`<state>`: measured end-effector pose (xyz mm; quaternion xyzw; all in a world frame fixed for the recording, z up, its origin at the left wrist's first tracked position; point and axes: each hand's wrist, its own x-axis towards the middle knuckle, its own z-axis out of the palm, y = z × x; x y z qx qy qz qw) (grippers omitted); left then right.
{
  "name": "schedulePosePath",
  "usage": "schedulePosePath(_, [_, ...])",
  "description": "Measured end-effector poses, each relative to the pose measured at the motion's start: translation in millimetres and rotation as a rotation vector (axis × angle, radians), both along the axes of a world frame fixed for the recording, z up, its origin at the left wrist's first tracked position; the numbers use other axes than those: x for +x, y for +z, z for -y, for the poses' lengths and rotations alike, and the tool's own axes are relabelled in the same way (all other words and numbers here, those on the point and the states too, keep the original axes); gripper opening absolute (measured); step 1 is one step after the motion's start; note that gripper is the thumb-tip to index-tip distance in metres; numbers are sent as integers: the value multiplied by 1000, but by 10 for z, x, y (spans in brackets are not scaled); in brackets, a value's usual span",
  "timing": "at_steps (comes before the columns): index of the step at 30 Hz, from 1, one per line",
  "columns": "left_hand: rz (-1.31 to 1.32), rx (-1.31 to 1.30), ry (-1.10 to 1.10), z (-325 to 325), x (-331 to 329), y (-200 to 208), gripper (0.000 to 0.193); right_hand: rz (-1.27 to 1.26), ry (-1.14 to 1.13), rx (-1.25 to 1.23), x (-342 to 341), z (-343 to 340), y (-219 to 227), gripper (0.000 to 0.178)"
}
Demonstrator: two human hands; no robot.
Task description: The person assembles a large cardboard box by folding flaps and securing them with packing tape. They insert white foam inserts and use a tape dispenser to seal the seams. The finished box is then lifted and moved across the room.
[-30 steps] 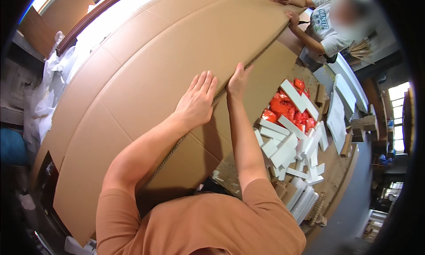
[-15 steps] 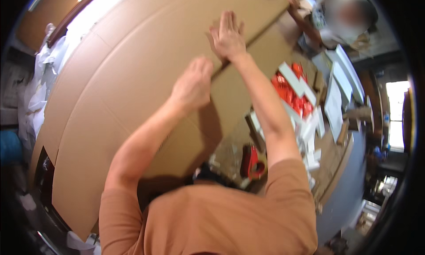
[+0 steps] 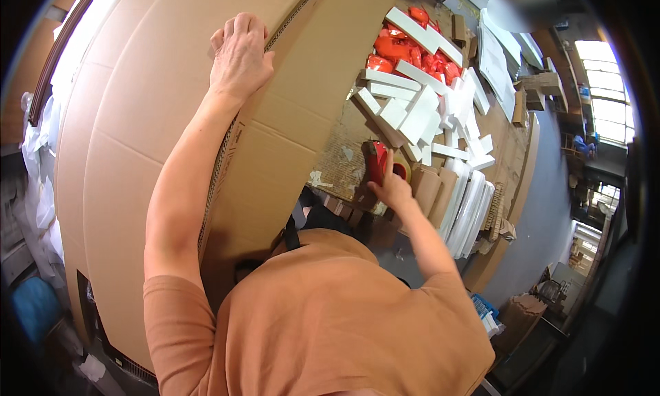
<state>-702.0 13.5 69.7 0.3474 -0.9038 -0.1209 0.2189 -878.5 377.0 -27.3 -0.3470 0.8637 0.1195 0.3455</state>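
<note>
A large brown cardboard box lies on my left, its two top flaps meeting along a corrugated edge. My left hand rests on the left flap beside that edge, palm down, fingers bent and thumb apart; it holds nothing. On the right, my right hand is over a red tape dispenser on the worktable, index finger stretched out and thumb spread. The hand partly covers the dispenser and its roll of tape; whether the fingers touch it I cannot tell.
White block-like strips lie piled beside red plastic-wrapped bundles on the worktable. White wrapped lengths are nearer me. White sheets lean at the far right. White plastic wrapping hangs left of the box.
My right hand has left the box flaps and come down right to the tape dispenser. My left hand has moved up and left along the flap. The view has swung right.
</note>
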Motion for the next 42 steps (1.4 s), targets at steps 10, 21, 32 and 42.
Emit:
schedulePosePath(10, [-5, 14, 45, -39, -44, -24, 35, 126, 207, -745, -654, 363, 196, 74])
schedulePosePath(21, [-13, -83, 73, -82, -16, -45, 28, 543, 504, -316, 19, 4125, 2556, 65])
schedulePosePath(32, [63, -116, -45, -57, 7, -54, 61, 456, 492, -164, -499, 2968, 1700, 49])
schedulePosePath(42, [1526, -1054, -200, -178, -603, -154, 67, 164, 709, -52, 64, 2908, 674, 45])
